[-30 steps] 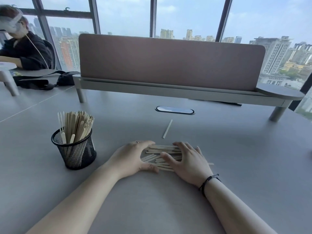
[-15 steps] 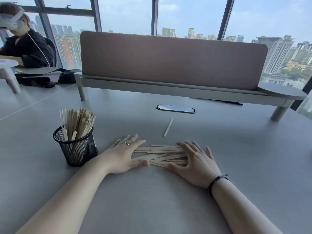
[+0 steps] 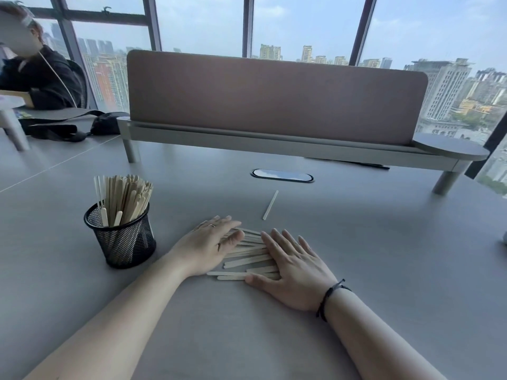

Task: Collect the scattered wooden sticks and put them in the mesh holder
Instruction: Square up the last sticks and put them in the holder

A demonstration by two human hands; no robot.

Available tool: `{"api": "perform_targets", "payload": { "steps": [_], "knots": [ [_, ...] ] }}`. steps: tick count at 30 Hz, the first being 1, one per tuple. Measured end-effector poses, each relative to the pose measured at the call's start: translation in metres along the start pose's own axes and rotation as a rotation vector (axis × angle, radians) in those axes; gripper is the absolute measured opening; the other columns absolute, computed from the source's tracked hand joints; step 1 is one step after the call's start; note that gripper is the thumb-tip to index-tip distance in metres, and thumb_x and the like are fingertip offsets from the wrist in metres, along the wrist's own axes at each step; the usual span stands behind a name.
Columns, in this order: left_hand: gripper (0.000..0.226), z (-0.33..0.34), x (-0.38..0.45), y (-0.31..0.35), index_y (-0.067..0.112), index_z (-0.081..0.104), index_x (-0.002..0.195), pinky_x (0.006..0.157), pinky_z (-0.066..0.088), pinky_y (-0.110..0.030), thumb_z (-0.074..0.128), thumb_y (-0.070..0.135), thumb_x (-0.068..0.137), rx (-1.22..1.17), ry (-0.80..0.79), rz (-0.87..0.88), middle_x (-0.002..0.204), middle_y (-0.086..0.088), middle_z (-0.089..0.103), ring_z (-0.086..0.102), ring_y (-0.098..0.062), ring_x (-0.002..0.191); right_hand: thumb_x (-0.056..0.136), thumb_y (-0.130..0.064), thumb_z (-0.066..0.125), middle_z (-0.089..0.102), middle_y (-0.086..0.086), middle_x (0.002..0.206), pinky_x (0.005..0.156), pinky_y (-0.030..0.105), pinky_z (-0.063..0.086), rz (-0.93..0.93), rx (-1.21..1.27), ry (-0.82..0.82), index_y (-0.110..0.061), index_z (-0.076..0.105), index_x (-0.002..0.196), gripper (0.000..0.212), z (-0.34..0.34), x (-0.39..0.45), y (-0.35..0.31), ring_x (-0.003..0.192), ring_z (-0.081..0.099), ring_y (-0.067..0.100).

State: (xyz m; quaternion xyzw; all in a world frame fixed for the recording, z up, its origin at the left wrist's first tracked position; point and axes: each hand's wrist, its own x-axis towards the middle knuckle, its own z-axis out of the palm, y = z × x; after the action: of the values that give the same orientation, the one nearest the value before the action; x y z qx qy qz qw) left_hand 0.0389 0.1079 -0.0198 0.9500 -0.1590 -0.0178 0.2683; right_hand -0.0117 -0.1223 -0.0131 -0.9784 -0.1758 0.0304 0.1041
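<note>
A pile of flat wooden sticks (image 3: pixel 248 256) lies on the grey table between my two hands. My left hand (image 3: pixel 211 244) lies flat with straight fingers on the pile's left end. My right hand (image 3: pixel 293 263) lies flat with spread fingers on the right end, thumb against the nearest sticks. One thin stick (image 3: pixel 270 205) lies alone farther back. The black mesh holder (image 3: pixel 122 238) stands to the left of my left hand, packed with upright wooden sticks (image 3: pixel 123 198).
A brown divider panel on a raised grey shelf (image 3: pixel 274 146) crosses the back of the table. An oval cable port (image 3: pixel 282 176) sits before it. A person sits at the far left, with a black bag (image 3: pixel 82 127) nearby.
Both hands flattened from cupping the pile and spread it, then slid inward again. The sticks now lie more parallel between them.
</note>
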Motion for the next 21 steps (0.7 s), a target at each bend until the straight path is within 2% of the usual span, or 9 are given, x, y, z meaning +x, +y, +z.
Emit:
{"api": "perform_targets", "payload": {
  "steps": [4,7,10,13,15,16,18,20,21],
  "knots": [
    [0.122,0.003,-0.005,0.027,0.034,0.027,0.156,0.123,0.015,-0.032,0.012,0.104,0.057,-0.030,-0.105,0.070,0.164,0.007,0.029,0.014,-0.009,0.153,0.073,-0.092,0.032,0.011,-0.007,0.165,0.124,0.037,0.002,-0.036,0.070,0.076,-0.033,0.000,0.157,0.107,0.004,0.008,-0.018,0.152,-0.001,0.010],
    [0.132,0.001,-0.008,0.035,0.035,0.015,0.158,0.124,0.012,-0.034,0.036,0.104,0.048,-0.016,-0.187,0.091,0.164,0.009,0.023,0.011,-0.009,0.153,0.074,-0.079,0.052,0.035,-0.011,0.153,0.120,0.033,0.021,-0.085,0.175,0.173,-0.030,0.022,0.153,0.098,0.000,0.011,-0.020,0.140,0.027,0.006],
    [0.131,-0.005,-0.014,0.034,0.042,0.013,0.157,0.125,0.002,-0.032,0.058,0.095,0.046,0.108,-0.243,0.181,0.161,0.022,0.011,-0.001,0.000,0.150,0.078,-0.077,0.040,0.053,-0.015,0.140,0.111,0.033,0.035,0.028,0.314,0.373,-0.032,0.050,0.138,0.076,-0.002,0.017,-0.007,0.129,0.042,0.006],
    [0.122,-0.005,-0.015,0.029,0.041,0.013,0.158,0.121,-0.006,-0.023,0.069,0.084,0.058,0.156,-0.238,0.187,0.151,0.031,0.007,-0.003,0.011,0.142,0.079,-0.081,0.022,0.057,-0.011,0.137,0.105,0.034,0.039,0.217,0.501,0.378,-0.030,0.056,0.132,0.081,-0.002,0.026,0.007,0.132,0.046,0.013],
    [0.110,-0.002,-0.013,0.024,0.044,0.020,0.155,0.122,0.002,-0.023,0.067,0.082,0.064,0.082,-0.175,0.174,0.153,0.030,0.013,0.005,0.011,0.143,0.080,-0.083,0.016,0.047,-0.012,0.148,0.112,0.034,0.032,0.179,0.427,0.248,-0.032,0.049,0.139,0.084,-0.002,0.027,0.005,0.141,0.036,0.014],
    [0.101,-0.001,-0.012,0.022,0.046,0.027,0.153,0.123,0.013,-0.027,0.066,0.081,0.067,0.045,-0.134,0.182,0.157,0.028,0.026,0.017,0.007,0.145,0.081,-0.084,0.015,0.038,-0.013,0.155,0.116,0.032,0.025,0.123,0.365,0.177,-0.034,0.042,0.144,0.085,-0.001,0.026,0.000,0.146,0.028,0.012],
    [0.077,0.000,-0.010,0.020,0.049,0.040,0.143,0.111,0.037,-0.031,0.066,0.072,0.075,-0.002,-0.088,0.162,0.135,0.031,0.053,0.045,0.000,0.130,0.078,-0.088,0.015,0.027,-0.017,0.160,0.120,0.029,0.017,0.025,0.329,0.087,-0.038,0.032,0.150,0.090,-0.001,0.024,-0.009,0.148,0.020,0.007],
    [0.058,0.001,-0.011,0.021,0.050,0.049,0.131,0.099,0.045,-0.030,0.066,0.064,0.078,-0.001,-0.056,0.142,0.116,0.029,0.059,0.054,0.000,0.114,0.084,-0.082,0.026,0.037,-0.019,0.154,0.117,0.025,0.023,0.003,0.505,0.091,-0.036,0.039,0.148,0.080,-0.005,0.024,-0.012,0.143,0.029,0.001],
    [0.057,0.001,-0.011,0.022,0.048,0.050,0.132,0.098,0.045,-0.029,0.065,0.064,0.079,0.008,-0.046,0.142,0.116,0.028,0.059,0.054,-0.001,0.115,0.090,-0.072,0.035,0.047,-0.018,0.147,0.113,0.021,0.029,0.016,0.677,0.141,-0.033,0.048,0.144,0.067,-0.010,0.027,-0.011,0.136,0.038,-0.002]
  ]
}}
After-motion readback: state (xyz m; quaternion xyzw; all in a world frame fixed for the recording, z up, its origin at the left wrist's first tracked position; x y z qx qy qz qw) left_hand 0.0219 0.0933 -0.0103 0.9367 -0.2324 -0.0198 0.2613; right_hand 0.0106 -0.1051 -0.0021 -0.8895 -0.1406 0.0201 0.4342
